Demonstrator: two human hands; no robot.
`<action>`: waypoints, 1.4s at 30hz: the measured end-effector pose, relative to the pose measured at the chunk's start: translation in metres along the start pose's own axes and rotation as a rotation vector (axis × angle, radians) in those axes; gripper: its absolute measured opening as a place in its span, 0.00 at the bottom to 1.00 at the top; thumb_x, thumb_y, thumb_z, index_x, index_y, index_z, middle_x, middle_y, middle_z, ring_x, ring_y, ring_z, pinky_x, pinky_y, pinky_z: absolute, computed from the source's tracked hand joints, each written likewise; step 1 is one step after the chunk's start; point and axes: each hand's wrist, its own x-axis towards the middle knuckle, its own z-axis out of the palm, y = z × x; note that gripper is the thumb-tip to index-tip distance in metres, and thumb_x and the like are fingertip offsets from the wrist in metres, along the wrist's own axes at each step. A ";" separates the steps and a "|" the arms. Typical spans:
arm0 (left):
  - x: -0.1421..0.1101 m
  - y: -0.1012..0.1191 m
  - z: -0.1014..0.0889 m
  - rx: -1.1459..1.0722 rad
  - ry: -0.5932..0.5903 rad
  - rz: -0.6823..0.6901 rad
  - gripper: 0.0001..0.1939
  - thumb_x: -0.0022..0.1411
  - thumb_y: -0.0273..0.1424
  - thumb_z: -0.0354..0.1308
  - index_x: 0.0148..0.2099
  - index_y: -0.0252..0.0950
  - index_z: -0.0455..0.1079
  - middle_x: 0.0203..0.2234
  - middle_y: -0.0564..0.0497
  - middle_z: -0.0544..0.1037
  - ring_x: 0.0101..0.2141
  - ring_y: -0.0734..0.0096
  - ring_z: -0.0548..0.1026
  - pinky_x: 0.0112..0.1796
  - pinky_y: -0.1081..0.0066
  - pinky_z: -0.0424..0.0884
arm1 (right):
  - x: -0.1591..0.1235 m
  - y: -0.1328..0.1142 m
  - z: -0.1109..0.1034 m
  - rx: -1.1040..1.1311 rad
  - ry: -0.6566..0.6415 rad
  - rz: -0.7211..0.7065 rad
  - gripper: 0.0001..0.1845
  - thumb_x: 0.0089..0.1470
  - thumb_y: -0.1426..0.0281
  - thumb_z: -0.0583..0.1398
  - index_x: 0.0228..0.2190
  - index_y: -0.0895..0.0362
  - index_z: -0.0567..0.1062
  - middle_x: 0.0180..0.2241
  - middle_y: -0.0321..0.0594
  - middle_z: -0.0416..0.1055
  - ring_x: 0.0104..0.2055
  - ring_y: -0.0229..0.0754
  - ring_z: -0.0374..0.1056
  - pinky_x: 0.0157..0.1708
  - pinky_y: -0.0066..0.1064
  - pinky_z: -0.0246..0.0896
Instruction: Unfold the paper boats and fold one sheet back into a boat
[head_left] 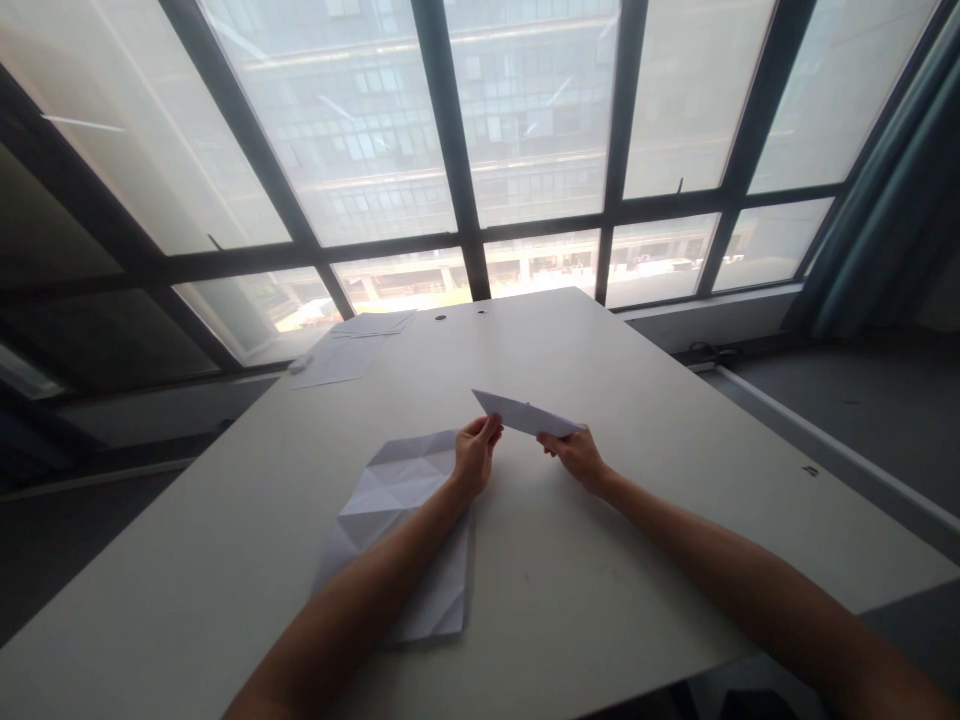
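Observation:
A folded white paper piece (pixel 525 412), long and pointed at both ends, is held just above the white table (pixel 637 400). My left hand (pixel 474 455) pinches its left part with fingers closed. My right hand (pixel 576 455) pinches its right end, also closed. A creased white sheet (pixel 401 500) lies flat on the table under my left forearm, partly hidden by it.
Several loose white sheets (pixel 352 345) lie at the table's far left corner. Two small dark holes (pixel 459 315) mark the far edge. Large windows with dark frames (pixel 465 200) stand behind the table. A curtain (pixel 885 220) hangs at the right. Grey floor lies to the right.

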 end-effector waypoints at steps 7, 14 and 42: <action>-0.003 -0.004 0.003 0.004 -0.161 -0.043 0.15 0.46 0.37 0.72 0.33 0.33 0.76 0.28 0.49 0.78 0.32 0.72 0.74 0.41 0.69 0.69 | -0.002 0.005 -0.001 0.039 -0.048 -0.004 0.16 0.42 0.60 0.68 0.21 0.61 0.77 0.18 0.38 0.70 0.21 0.37 0.63 0.22 0.29 0.57; -0.014 -0.010 0.010 -0.033 -0.175 -0.117 0.19 0.43 0.32 0.74 0.38 0.30 0.76 0.36 0.44 0.80 0.38 0.61 0.77 0.45 0.60 0.71 | -0.006 0.005 0.002 -0.014 -0.188 -0.050 0.16 0.46 0.59 0.67 0.21 0.61 0.77 0.18 0.39 0.72 0.21 0.38 0.65 0.23 0.29 0.60; -0.005 -0.010 0.007 -0.040 -0.014 -0.098 0.23 0.40 0.30 0.75 0.41 0.34 0.77 0.40 0.46 0.81 0.41 0.59 0.77 0.44 0.61 0.73 | 0.006 -0.001 -0.013 0.003 0.124 -0.058 0.25 0.51 0.51 0.61 0.19 0.59 0.73 0.15 0.36 0.65 0.18 0.35 0.58 0.19 0.27 0.50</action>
